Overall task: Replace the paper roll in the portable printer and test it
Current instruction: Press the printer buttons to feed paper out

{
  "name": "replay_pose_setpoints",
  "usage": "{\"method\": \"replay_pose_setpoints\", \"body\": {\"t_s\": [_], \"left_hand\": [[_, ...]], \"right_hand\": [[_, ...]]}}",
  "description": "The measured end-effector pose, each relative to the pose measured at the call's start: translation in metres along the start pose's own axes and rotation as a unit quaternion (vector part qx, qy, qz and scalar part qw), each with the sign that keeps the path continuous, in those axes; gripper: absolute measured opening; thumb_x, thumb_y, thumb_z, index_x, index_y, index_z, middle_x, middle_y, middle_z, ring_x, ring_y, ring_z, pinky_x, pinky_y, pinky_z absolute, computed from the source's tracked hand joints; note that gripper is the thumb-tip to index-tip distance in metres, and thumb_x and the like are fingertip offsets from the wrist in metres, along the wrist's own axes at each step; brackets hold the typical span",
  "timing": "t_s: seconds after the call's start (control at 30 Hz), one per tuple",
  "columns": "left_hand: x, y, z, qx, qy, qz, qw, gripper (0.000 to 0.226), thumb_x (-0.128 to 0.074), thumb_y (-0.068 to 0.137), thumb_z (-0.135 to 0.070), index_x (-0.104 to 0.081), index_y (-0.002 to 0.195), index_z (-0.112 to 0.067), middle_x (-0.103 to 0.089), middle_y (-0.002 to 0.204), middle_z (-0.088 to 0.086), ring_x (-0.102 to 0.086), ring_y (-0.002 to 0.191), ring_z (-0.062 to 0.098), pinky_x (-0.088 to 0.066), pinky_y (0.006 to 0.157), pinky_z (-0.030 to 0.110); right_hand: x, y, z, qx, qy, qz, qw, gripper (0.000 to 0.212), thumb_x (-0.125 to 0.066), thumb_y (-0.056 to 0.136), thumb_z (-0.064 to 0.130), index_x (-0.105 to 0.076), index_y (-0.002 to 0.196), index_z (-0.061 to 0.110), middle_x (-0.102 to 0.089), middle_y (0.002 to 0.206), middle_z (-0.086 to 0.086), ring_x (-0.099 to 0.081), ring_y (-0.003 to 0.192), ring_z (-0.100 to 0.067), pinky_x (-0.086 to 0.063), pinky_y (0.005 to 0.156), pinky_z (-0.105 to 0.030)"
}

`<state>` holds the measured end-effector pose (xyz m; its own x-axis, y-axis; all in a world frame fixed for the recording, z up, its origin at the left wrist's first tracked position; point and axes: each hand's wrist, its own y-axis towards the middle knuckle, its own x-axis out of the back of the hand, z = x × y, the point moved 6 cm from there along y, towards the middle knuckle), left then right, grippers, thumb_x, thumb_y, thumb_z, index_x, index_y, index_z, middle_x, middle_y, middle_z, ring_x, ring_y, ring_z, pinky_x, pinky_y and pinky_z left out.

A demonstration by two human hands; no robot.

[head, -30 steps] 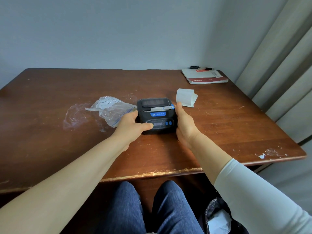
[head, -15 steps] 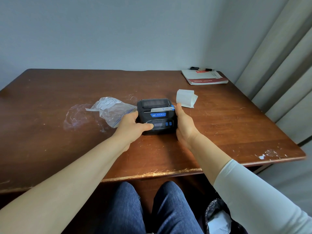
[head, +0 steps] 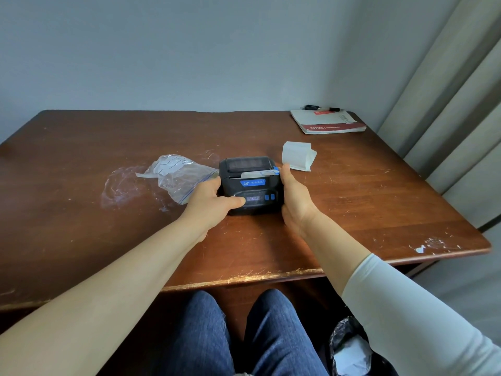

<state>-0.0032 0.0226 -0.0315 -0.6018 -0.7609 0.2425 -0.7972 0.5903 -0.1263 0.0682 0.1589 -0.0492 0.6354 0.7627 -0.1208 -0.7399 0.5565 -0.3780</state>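
Mid-table, well off every edge, printer (head: pixel 250 185) clamped between left hand (head: pixel 210 203) and right hand (head: pixel 294 198).

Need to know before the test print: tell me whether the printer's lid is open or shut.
Shut. The printer's lid lies flat on the body, with a short strip of paper sticking out of the slot.

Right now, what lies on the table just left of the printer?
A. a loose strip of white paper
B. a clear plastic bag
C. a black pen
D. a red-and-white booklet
B: the clear plastic bag lies beside the printer on its left, behind the left hand.
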Motion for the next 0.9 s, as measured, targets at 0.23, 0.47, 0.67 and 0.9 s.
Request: {"method": "replay_pose_setpoints", "body": {"t_s": [0.23, 0.47, 0.67, 0.9], "left_hand": [[0.001, 0.001, 0.002, 0.004, 0.017, 0.002, 1.0, 0.046, -0.066, 0.083, -0.009, -0.054, 0.126, -0.019, -0.059, 0.111, -0.01, -0.052, 0.103, 0.006, -0.038, 0.085, 0.024], [0.01, 0.003, 0.002, 0.016, 0.076, 0.007, 0.997, 0.026, -0.061, 0.082, -0.015, -0.061, 0.101, -0.034, -0.066, 0.106, -0.011, -0.059, 0.103, 0.013, -0.046, 0.09, 0.028], [0.034, 0.005, 0.003, 0.051, 0.084, -0.069, 0.993, 0.053, -0.046, 0.08, -0.009, -0.052, 0.131, -0.023, -0.052, 0.116, -0.008, -0.054, 0.1, 0.017, -0.045, 0.098, 0.04], [0.042, 0.004, 0.003, 0.052, 0.126, -0.108, 0.985, 0.072, -0.045, 0.081, -0.007, -0.023, 0.148, -0.021, -0.001, 0.16, -0.006, -0.007, 0.147, 0.019, -0.017, 0.116, 0.045]], "right_hand": [[0.0, 0.0, 0.0, 0.002, -0.011, 0.003, 1.0, 0.05, -0.026, 0.096, 0.051, -0.057, 0.121, 0.021, -0.062, 0.127, -0.004, -0.057, 0.117, -0.018, -0.036, 0.112, -0.037], [0.003, 0.008, -0.001, 0.018, -0.003, -0.004, 1.0, 0.051, -0.026, 0.095, 0.055, -0.062, 0.113, 0.024, -0.066, 0.12, -0.003, -0.06, 0.113, -0.018, -0.036, 0.111, -0.039], [0.002, 0.01, 0.0, 0.035, 0.02, -0.01, 0.999, 0.046, -0.03, 0.094, 0.055, -0.066, 0.092, 0.026, -0.07, 0.111, -0.002, -0.064, 0.108, -0.018, -0.038, 0.11, -0.038], [0.003, 0.008, 0.0, 0.029, 0.028, -0.012, 0.999, 0.045, -0.031, 0.095, 0.053, -0.065, 0.088, 0.025, -0.071, 0.099, 0.0, -0.064, 0.106, -0.019, -0.04, 0.109, -0.038]]}}
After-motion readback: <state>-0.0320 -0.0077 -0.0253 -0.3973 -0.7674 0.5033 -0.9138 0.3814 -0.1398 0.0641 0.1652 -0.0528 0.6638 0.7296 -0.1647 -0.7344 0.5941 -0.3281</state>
